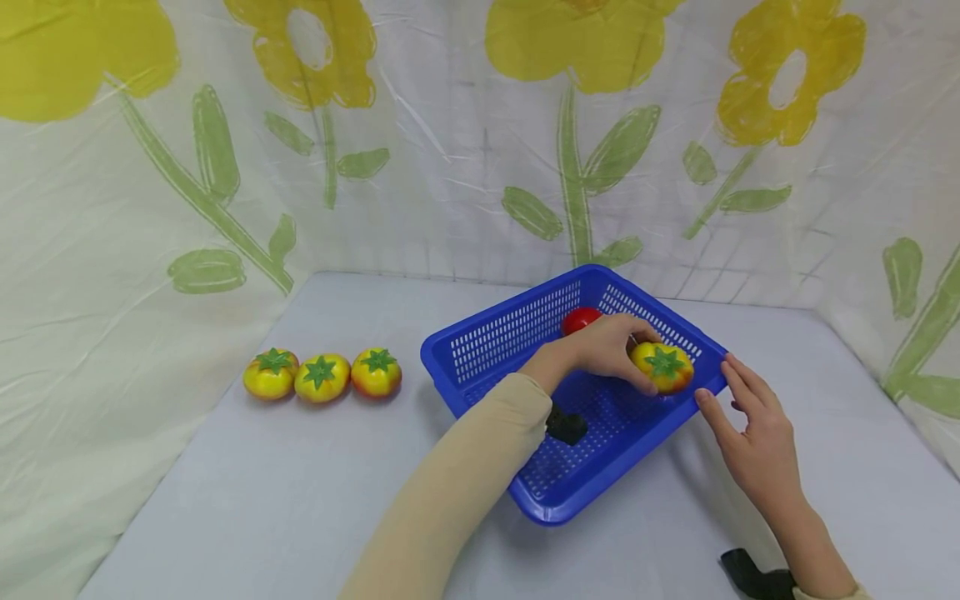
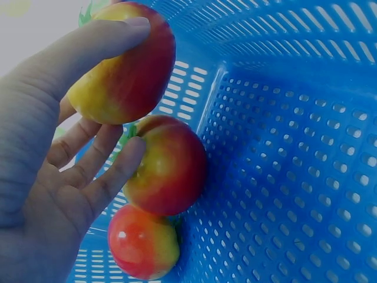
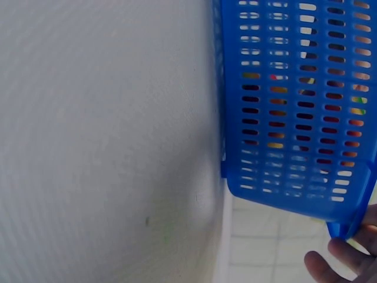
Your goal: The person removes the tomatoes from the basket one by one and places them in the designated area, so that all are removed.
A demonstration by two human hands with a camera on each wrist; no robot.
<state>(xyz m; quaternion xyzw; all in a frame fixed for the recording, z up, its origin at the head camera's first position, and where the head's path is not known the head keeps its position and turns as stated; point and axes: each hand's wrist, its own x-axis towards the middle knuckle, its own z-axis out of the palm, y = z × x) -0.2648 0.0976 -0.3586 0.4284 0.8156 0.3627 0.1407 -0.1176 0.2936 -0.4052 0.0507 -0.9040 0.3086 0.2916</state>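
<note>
L hand [image 1: 606,345] gripped yellow-red fruit [image 1: 663,369] in blue basket [image 1: 491,337]: prob. light, firm, slick, best held by sides. R hand [image 1: 763,442], fingers apart, touched basket's rim [image 1: 637,452].

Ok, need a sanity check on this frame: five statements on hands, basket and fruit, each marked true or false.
1. The left hand holds a yellow-red fruit. True.
2. The right hand grips a fruit. False: the right hand touches the basket.
3. The basket is blue. True.
4. Five fruits lie on the table. False: three fruits lie on the table.
5. The left-wrist view shows two more fruits in the basket. True.
</note>
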